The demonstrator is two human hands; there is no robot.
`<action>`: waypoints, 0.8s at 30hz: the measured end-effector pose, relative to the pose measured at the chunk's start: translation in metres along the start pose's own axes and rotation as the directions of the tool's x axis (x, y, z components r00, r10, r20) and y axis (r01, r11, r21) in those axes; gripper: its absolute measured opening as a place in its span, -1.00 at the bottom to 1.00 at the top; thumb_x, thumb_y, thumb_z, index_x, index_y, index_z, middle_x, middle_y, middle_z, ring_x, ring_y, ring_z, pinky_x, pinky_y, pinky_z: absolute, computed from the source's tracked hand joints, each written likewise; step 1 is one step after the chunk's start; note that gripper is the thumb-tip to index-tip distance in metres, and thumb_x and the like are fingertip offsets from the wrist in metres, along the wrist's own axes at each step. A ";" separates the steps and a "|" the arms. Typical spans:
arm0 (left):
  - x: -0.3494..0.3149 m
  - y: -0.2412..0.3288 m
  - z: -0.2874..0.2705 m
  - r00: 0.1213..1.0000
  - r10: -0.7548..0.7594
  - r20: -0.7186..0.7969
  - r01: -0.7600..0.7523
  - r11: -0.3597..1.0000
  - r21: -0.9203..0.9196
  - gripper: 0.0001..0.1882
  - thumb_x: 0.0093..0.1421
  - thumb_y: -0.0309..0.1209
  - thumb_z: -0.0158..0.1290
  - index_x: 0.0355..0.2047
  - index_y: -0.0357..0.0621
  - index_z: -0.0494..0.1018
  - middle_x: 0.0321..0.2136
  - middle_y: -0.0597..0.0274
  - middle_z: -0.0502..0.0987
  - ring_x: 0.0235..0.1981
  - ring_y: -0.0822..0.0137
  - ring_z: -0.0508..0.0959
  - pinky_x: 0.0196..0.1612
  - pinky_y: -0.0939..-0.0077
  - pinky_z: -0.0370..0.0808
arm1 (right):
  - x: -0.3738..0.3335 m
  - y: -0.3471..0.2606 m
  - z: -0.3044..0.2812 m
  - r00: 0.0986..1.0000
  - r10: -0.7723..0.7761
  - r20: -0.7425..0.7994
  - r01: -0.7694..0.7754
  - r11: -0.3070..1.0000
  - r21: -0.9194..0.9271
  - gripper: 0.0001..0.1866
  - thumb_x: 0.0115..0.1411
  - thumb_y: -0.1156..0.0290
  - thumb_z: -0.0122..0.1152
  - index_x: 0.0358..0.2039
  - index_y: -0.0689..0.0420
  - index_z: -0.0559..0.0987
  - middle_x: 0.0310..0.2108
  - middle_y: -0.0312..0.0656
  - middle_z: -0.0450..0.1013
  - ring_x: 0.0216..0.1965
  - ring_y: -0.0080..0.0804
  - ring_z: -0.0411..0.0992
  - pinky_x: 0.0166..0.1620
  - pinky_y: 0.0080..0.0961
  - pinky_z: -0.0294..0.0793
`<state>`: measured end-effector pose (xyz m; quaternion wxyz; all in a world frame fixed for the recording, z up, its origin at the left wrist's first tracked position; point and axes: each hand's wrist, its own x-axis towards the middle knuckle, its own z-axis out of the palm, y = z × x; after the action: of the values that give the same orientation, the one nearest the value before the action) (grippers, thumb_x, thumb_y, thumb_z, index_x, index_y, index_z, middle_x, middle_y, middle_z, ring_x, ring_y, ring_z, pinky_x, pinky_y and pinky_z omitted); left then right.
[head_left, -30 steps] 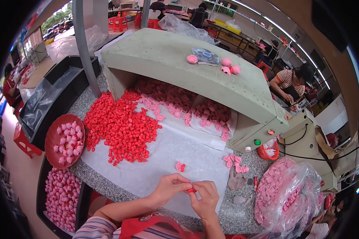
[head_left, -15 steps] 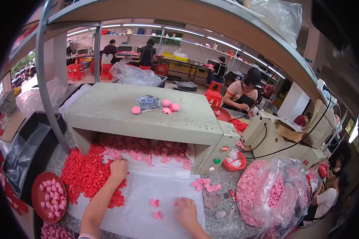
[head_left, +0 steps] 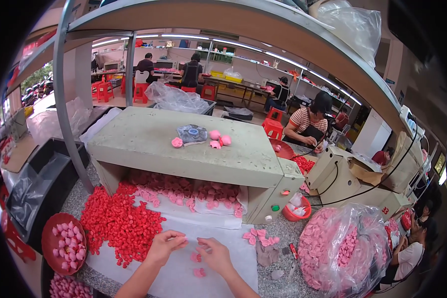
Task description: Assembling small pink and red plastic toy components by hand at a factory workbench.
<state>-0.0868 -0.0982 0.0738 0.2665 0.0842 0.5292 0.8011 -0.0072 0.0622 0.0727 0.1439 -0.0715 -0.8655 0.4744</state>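
Note:
My left hand (head_left: 165,247) is over the white cloth (head_left: 174,278), thumb and fingers pinched together. A pinkish edge shows at its fingertips, too small to make out. Facing it a short way off, my right hand (head_left: 214,254) has its fingers curled in; what they hold, if anything, is hidden. Just below the right fingers lies a pink petal-like piece (head_left: 195,258), partly covered, and nearer me a second pink piece (head_left: 199,272). Beside my left hand spreads a heap of small red pieces (head_left: 121,223).
A pale metal box (head_left: 184,149) with an opening full of pink pieces (head_left: 213,193) stands behind the cloth. At left are a red bowl (head_left: 47,248) of pink buds and a black crate (head_left: 39,184). A plastic bag (head_left: 333,248) of pink pieces and a red basket (head_left: 297,214) stand right.
My left hand has come back from the edge of the red heap towards the middle. The right hand has lifted off the cloth and moved left, towards it. The view has shifted slightly.

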 end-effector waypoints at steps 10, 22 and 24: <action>-0.078 0.002 -0.032 0.948 0.143 -0.284 -0.175 0.980 -0.090 -0.71 0.07 -0.63 -0.06 -0.16 -0.44 0.34 -0.33 -0.02 0.49 -0.31 0.24 0.53 -0.20 0.50 0.49 | 0.103 0.001 0.127 0.946 -0.238 0.218 0.303 0.890 -0.341 -0.62 -0.06 0.46 0.10 -0.14 0.10 0.44 -0.18 -0.03 0.32 -0.21 -0.14 0.36 -0.14 -0.34 0.38; -0.059 -0.002 -0.049 0.970 0.181 -0.163 -0.238 0.850 -0.469 -0.60 0.08 -0.62 -0.05 -0.03 -0.27 0.27 -0.15 0.06 0.41 -0.14 0.27 0.45 -0.04 0.37 0.37 | 0.054 -0.054 0.049 0.943 -0.212 0.256 0.181 0.974 0.138 -0.73 -0.02 0.60 0.12 -0.24 0.19 0.50 -0.26 -0.08 0.39 -0.33 -0.36 0.43 -0.26 -0.58 0.40; -0.057 -0.005 -0.046 0.968 0.208 -0.140 -0.250 0.842 -0.479 -0.61 0.07 -0.61 -0.03 -0.05 -0.27 0.28 -0.15 0.07 0.40 -0.14 0.28 0.44 -0.04 0.38 0.37 | 0.035 -0.061 0.036 0.945 -0.226 0.235 0.139 0.931 0.337 -0.81 0.00 0.65 0.11 -0.32 0.22 0.54 -0.37 -0.21 0.40 -0.40 -0.58 0.38 -0.34 -0.72 0.37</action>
<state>-0.0556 -0.1629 0.0583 0.1593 0.0430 0.3042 0.9382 -0.0507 0.0094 0.1115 0.0783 0.0991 -0.7925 0.5966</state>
